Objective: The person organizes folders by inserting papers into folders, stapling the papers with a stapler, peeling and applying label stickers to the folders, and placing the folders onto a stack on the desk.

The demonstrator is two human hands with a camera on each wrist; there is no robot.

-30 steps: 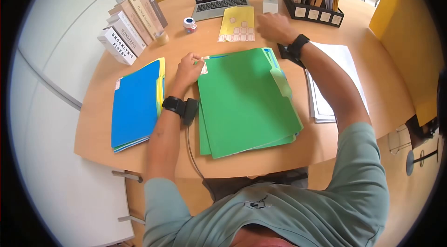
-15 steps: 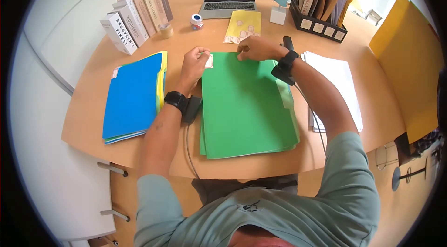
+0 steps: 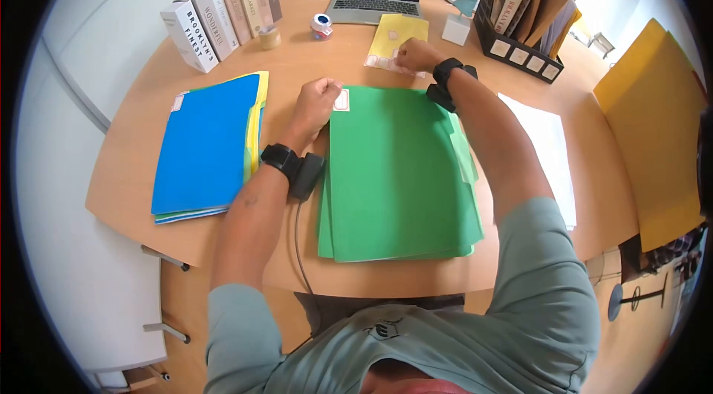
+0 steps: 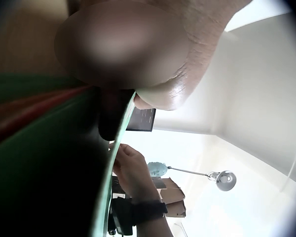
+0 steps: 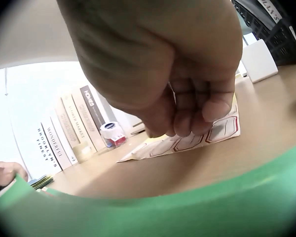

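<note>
A stack of green folders (image 3: 405,164) lies at the middle of the table. My left hand (image 3: 316,106) pinches the top folder at its upper left corner, beside a red-bordered white label (image 3: 342,101). In the left wrist view, the raised green folder edge (image 4: 116,143) runs between thumb and fingers. My right hand (image 3: 417,57) is beyond the folders, over a yellow sheet of labels (image 3: 401,28). Its curled fingertips (image 5: 182,126) pinch at the near row of labels in the right wrist view and cover part of it.
Blue and yellow folders (image 3: 204,145) are stacked at left, white papers (image 3: 541,145) at right. Behind stand books (image 3: 200,30), a tape roll (image 3: 269,38), a small blue-and-white round item (image 3: 321,25), a laptop (image 3: 377,5), a white-based ornament (image 3: 456,28) and a black file holder (image 3: 512,56).
My right hand went from beside the yellow label sheet to the green folder's top edge, then back out over the sheet's near edge. My left hand stayed at the folder's corner.
</note>
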